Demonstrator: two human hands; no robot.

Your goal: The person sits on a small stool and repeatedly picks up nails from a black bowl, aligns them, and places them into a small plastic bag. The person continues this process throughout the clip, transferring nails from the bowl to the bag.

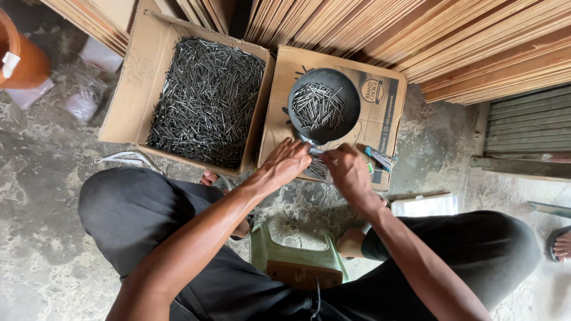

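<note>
Between the knees of a seated person, a green plastic stool (297, 252) shows on the concrete floor (35, 178). Just beyond it the left hand (286, 161) and the right hand (348, 172) meet over a small bundle of dark nails (319, 168) at the near edge of a closed cardboard box (380, 113). The left hand's fingers lie loosely spread, tips touching the bundle; the right hand curls around its other end, though how firmly it grips cannot be made out. The nails lie between the two hands, their long axis running roughly away from the body, about equally close to either hand. Directly ahead of the fingertips, on the box top, sits a round black pan (324, 107) holding more nails. Farther off and to the left of the left hand, an open carton (119, 89) is heaped with loose nails, and stacked timber boards (416, 35) rise behind.
</note>
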